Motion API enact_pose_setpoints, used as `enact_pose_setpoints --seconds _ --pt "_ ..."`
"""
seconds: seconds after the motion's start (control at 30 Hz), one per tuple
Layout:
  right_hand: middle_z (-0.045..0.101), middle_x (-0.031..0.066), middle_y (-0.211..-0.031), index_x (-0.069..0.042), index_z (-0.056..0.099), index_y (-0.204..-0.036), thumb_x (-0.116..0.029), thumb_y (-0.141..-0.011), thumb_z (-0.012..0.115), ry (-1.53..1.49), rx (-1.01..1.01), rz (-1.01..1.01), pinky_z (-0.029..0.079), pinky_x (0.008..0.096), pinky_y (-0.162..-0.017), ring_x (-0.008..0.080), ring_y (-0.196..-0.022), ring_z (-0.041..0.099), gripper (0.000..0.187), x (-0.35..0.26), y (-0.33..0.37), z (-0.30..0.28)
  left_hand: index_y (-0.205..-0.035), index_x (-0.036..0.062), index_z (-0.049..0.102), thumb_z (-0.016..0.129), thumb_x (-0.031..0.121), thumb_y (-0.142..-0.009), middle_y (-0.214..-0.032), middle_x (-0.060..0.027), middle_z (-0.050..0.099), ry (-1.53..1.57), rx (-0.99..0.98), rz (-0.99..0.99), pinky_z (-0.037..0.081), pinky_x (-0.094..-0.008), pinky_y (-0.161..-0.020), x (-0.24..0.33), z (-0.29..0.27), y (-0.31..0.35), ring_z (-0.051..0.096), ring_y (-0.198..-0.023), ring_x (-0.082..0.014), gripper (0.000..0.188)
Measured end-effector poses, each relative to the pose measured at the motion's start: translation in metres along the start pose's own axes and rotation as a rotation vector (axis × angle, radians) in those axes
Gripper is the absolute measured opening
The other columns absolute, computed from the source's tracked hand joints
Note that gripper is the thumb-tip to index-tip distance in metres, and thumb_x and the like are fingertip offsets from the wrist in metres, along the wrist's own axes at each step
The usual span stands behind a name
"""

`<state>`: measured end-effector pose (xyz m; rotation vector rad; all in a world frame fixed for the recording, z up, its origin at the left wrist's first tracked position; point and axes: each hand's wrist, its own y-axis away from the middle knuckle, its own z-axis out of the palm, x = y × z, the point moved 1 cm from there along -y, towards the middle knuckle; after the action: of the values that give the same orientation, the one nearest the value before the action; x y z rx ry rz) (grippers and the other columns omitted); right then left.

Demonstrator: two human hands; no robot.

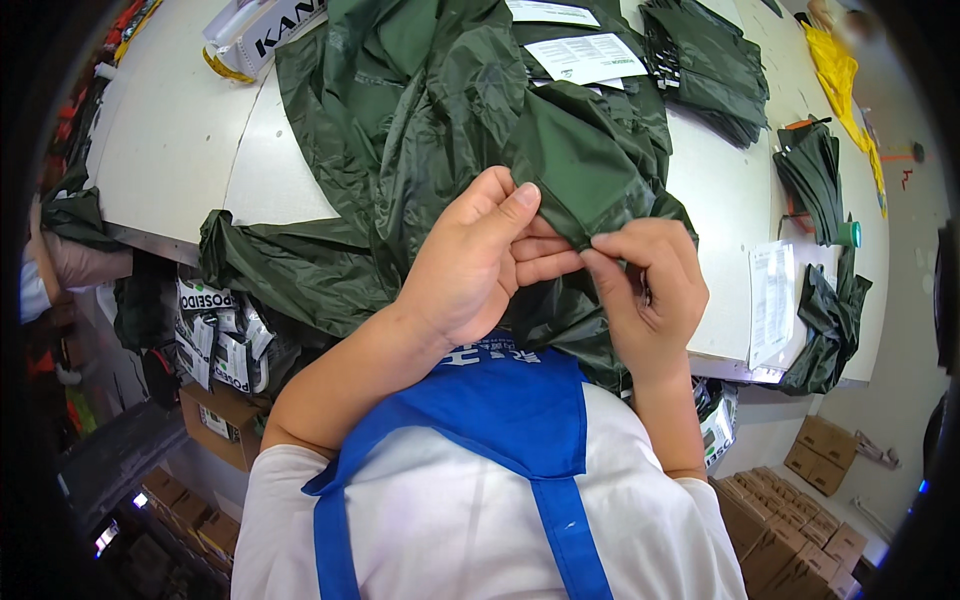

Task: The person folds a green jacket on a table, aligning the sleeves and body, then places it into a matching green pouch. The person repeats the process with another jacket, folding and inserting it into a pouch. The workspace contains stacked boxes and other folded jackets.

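Observation:
A large dark green waterproof garment (430, 130) lies crumpled over the table and hangs past its front edge. At the middle, my left hand (465, 255) is turned palm up, its thumb and fingers closed on the edge of a smooth green flap of it. My right hand (655, 285) pinches the flap's lower corner between thumb and forefinger, close to the left fingertips. A white printed sheet (585, 58) lies on the fabric beyond the flap. Which part of the garment the flap belongs to, I cannot tell.
The white table (290, 170) carries a stack of folded dark green pieces (705, 70) at the back right. A printed paper (770, 305) overhangs its right front edge. At upper left lies a white box (262, 35). Cartons (790, 530) stand on the floor; another person's arm (85, 262) shows at left.

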<state>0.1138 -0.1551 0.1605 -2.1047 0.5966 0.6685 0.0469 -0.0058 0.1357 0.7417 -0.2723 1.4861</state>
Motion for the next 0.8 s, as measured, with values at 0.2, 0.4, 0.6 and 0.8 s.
enact_pose_setpoints --seconds 0.2,0.4,0.6,0.8 --pt "0.053 0.0092 -0.089 0.001 0.054 -0.105 -0.033 -0.101 0.036 -0.903 0.288 0.502 0.026 0.0208 -0.043 0.0068 -0.045 0.029 0.038 0.056 -0.011 -0.031 -0.111 0.0051 0.044 0.046 0.023 -0.099 -0.108 -0.0092 0.060 0.084 -0.045 -0.021 0.051 -0.0332 -0.086 0.008 -0.009 0.004 0.061 -0.100 -0.0188 0.022" --pt "0.046 0.0123 -0.139 -0.010 0.023 -0.147 -0.044 -0.063 0.081 -0.863 -0.481 0.621 0.028 0.0160 -0.047 0.0016 -0.048 0.028 0.107 0.097 0.005 0.016 -0.128 -0.0015 0.045 0.082 0.018 -0.070 -0.121 -0.0060 0.055 -0.392 -0.791 -0.408 0.040 -0.0286 -0.096 0.035 -0.012 0.003 0.050 -0.108 -0.0112 0.072" --pt "0.060 0.0163 -0.117 0.005 0.058 -0.115 -0.026 -0.093 0.046 -1.326 -0.421 0.964 0.048 0.0335 -0.088 0.0192 -0.103 0.059 0.039 0.083 0.012 0.024 -0.112 0.0029 0.058 0.068 -0.002 -0.072 -0.103 -0.0062 0.064 -1.095 -0.354 0.260 0.047 -0.0275 -0.085 0.080 -0.016 0.004 0.062 -0.095 -0.0164 0.041" --pt "0.060 0.0005 -0.084 0.000 0.059 -0.093 -0.004 -0.070 0.071 -0.871 -0.221 0.649 0.044 0.0227 -0.070 0.0078 -0.077 0.055 0.026 0.031 -0.021 0.015 -0.114 0.0077 0.057 0.063 -0.009 -0.069 -0.110 -0.0124 0.064 -1.580 0.057 0.890 0.052 -0.0305 -0.076 0.071 -0.010 0.013 0.065 -0.088 -0.0285 0.048"
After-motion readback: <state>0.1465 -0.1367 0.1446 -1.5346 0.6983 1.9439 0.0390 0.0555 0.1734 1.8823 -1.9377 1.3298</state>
